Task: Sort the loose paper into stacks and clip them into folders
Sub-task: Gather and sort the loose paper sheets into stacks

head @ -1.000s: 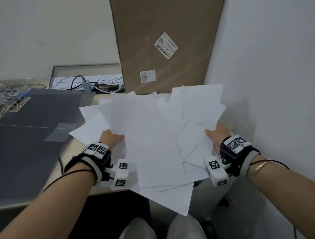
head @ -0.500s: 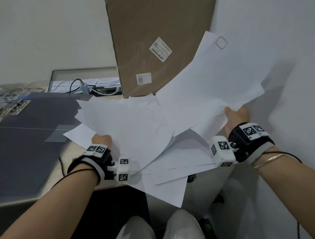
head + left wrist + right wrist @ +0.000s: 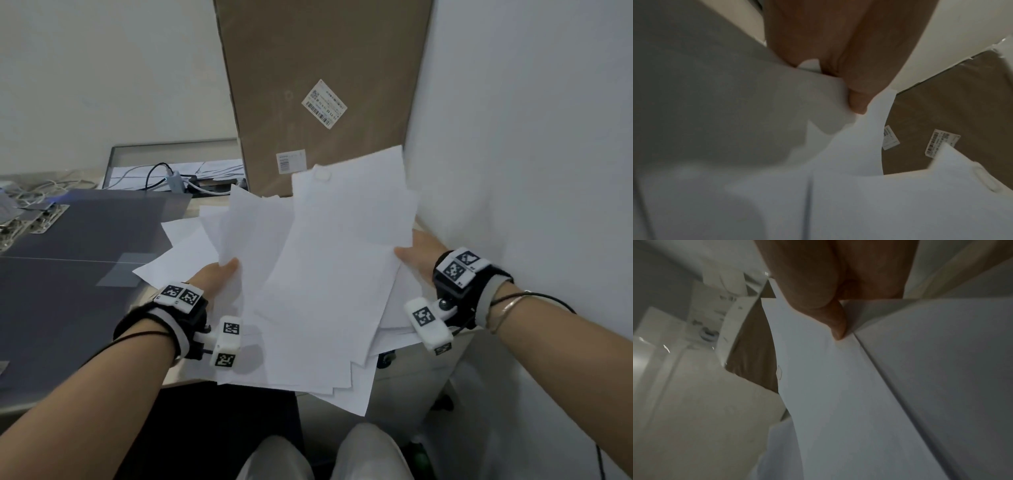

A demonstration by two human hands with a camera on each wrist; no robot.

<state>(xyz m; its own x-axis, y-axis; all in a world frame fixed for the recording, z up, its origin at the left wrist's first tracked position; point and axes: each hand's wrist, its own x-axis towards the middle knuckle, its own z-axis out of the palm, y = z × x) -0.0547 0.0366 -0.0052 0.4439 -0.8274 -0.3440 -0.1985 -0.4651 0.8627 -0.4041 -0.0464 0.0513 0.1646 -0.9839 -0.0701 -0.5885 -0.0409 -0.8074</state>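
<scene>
The paper (image 3: 318, 274) is a loose, fanned pile of white sheets held between both hands above the right end of the bench (image 3: 178, 377), its near edges overhanging the bench edge. The left hand (image 3: 214, 279) grips the left side of the pile, thumb on top; the left wrist view shows the thumb (image 3: 857, 97) pressed onto a sheet edge. The right hand (image 3: 419, 255) grips the right side of the top sheets, thumb (image 3: 836, 324) pinched onto the upper face. The top sheet carries a small tab near its far edge. More sheets lie flat on the bench beneath the pile. Behind stands a cardboard box (image 3: 318, 85) with labels, touching the wall. A dark mat (image 3: 68, 267) covers the bench to the left, with cables (image 3: 161, 174) beyond it.
</scene>
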